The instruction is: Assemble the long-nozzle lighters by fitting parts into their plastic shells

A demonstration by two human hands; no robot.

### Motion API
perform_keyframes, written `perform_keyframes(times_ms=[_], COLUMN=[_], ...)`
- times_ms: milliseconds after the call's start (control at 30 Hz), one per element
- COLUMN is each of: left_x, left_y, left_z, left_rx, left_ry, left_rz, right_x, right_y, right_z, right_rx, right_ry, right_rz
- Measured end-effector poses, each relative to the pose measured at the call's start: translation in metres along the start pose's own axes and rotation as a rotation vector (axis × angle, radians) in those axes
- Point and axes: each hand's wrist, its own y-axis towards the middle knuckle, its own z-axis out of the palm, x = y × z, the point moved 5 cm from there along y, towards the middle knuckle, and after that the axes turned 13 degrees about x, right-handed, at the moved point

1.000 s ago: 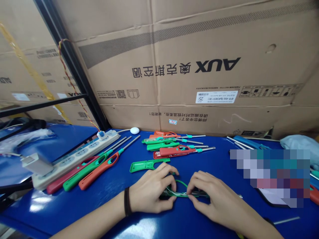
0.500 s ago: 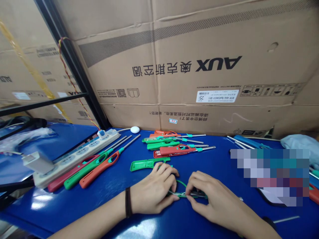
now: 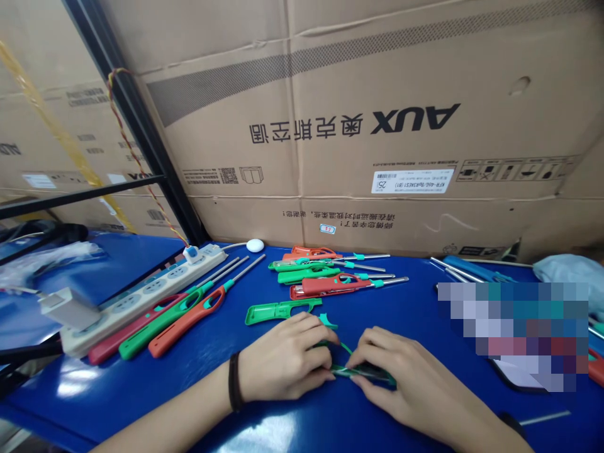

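Lighter part [image 3: 365, 372], green with a dark core, lies on the bench [image 3: 155, 377] just below the green shell [image 3: 278, 312]. Your right hand [image 3: 408, 377] grasps its right end, fingers closed along it. Your left hand [image 3: 283, 360] is clenched over the left end, which it hides, so you cannot confirm the exact hold. Green wire [image 3: 346, 347] arcs between the hands. Advise keeping both grips low and even, with the wire unkinked. Versus the last frame: hands closer together, and a teal tab [image 3: 328, 321] now shows above the left fingers. Left of the shell, lighters [image 3: 160, 330] fan beside the power strip [image 3: 141, 299]; beyond it, more lighters [image 3: 344, 283], then the AUX carton [image 3: 377, 126].
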Motion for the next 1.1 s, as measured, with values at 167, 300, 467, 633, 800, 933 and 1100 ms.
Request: perform_keyframes(times_ms=[167,300,467,633,800,933,1100], left_x=[0.0,0.002,0.008,0.01,0.01,0.007,0.004], left_y=[-0.003,-0.002,-0.002,-0.001,0.0,0.0,0.0], left_z=[0.0,0.0,0.001,0.002,0.004,0.005,0.004], left_rx=[0.015,0.021,-0.003,-0.021,-0.005,0.025,0.042], left_ry=[0.028,-0.014,-0.126,-0.169,-0.147,-0.074,-0.027], left_rz=[0.035,0.033,-0.011,-0.013,-0.016,0.013,0.03], right_x=[-0.004,-0.005,-0.004,-0.002,-0.007,-0.006,-0.001], right_y=[0.0,0.0,-0.001,0.003,0.008,0.008,0.007], right_z=[0.003,0.004,0.002,0.006,0.012,0.012,0.011], right_rx=[-0.006,-0.008,-0.014,-0.079,-0.118,-0.104,-0.107], right_ry=[0.0,0.002,0.023,0.035,0.09,0.071,0.034], right_rz=[-0.007,-0.013,0.006,0.028,0.126,0.088,0.002])
